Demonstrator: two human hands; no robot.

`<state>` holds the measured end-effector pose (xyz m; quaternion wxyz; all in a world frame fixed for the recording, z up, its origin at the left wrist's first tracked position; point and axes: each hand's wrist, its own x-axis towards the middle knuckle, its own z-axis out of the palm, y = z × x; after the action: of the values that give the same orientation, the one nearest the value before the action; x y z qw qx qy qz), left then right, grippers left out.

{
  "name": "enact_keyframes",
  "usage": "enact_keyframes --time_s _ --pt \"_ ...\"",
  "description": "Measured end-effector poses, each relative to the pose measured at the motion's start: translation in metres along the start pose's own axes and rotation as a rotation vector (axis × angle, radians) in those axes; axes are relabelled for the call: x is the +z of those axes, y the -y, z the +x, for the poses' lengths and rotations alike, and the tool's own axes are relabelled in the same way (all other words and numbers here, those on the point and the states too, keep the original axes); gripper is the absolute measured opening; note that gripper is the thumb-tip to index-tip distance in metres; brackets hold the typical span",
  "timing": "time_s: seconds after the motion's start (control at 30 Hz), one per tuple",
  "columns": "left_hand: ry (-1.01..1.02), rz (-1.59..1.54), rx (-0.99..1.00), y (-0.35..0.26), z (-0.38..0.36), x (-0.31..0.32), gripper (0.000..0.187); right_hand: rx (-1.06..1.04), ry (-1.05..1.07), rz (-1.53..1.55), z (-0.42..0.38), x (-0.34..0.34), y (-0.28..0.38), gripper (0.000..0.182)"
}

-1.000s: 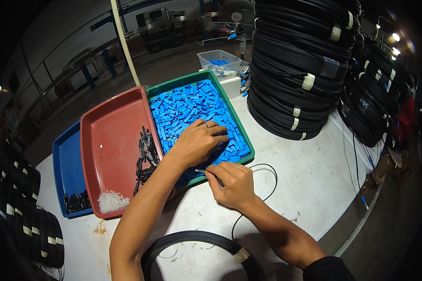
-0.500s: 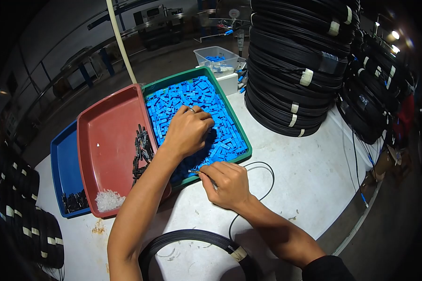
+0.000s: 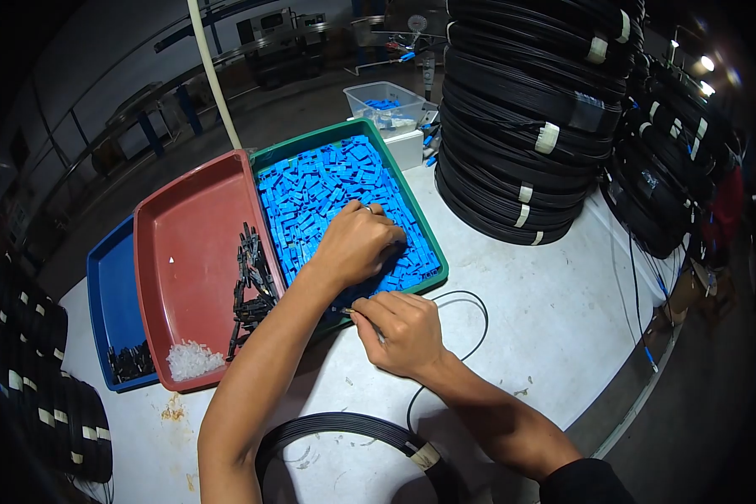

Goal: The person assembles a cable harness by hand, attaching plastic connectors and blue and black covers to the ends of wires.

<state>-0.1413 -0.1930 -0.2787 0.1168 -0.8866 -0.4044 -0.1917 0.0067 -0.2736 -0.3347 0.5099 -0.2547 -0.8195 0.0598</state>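
Note:
My left hand (image 3: pixel 363 244) is over the green tray (image 3: pixel 433 281), its fingers curled down into the loose blue plastic connector housings (image 3: pixel 328 181). Its fingertips are hidden, so whatever they pinch does not show. Just in front of the tray's near edge, my right hand (image 3: pixel 401 332) is closed on the end of a thin black cable (image 3: pixel 485 323). A small light-coloured tip sticks out past its fingers to the left. From this hand the cable loops round to the right and runs down to a black cable coil (image 3: pixel 344 422) near my body.
Left of the green tray, a red tray (image 3: pixel 197 227) holds black parts (image 3: pixel 248 286) and small clear pieces (image 3: pixel 193 359). Beyond it lies a blue tray (image 3: pixel 109 294). A tall stack of cable coils (image 3: pixel 521 126) stands at right, near a clear plastic box (image 3: pixel 386 105).
My left hand has shifted right and slightly nearer across the blue housings. The right hand still grips the cable end, almost unmoved.

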Motion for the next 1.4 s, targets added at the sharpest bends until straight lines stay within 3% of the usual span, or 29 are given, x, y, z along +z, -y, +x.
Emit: enact_keyframes --time_s 0.23,0.63,0.7,0.8,0.97,1.07,1.13,1.4 --pt "-0.071 -0.001 -0.028 0.013 -0.006 -0.014 0.017 -0.01 0.012 -0.001 -0.001 0.001 0.001 0.009" --pt "0.11 0.176 -0.11 0.006 0.004 -0.023 0.029 -0.026 0.008 0.012 0.0 0.002 0.003 0.009" --pt "-0.039 0.142 -0.085 0.007 0.009 -0.013 0.032 -0.031 0.015 0.008 0.0 0.002 0.003 0.009" --pt "-0.041 0.121 -0.055 0.006 0.021 0.002 0.032 -0.024 0.018 0.002 -0.001 0.003 0.003 0.009" --pt "-0.094 0.105 -0.005 0.007 0.023 0.011 0.021 -0.022 0.016 0.006 -0.001 0.003 0.001 0.009" --pt "-0.021 0.131 -0.017 0.006 0.019 -0.005 0.014 -0.028 0.023 -0.001 0.0 0.001 0.003 0.009" --pt "-0.092 0.157 -0.068 0.01 0.015 -0.008 0.011 -0.029 0.028 0.009 0.0 0.002 0.004 0.009" --pt "-0.115 0.122 -0.087 0.015 0.013 -0.006 0.014 -0.025 0.022 0.001 -0.001 0.005 0.004 0.007"
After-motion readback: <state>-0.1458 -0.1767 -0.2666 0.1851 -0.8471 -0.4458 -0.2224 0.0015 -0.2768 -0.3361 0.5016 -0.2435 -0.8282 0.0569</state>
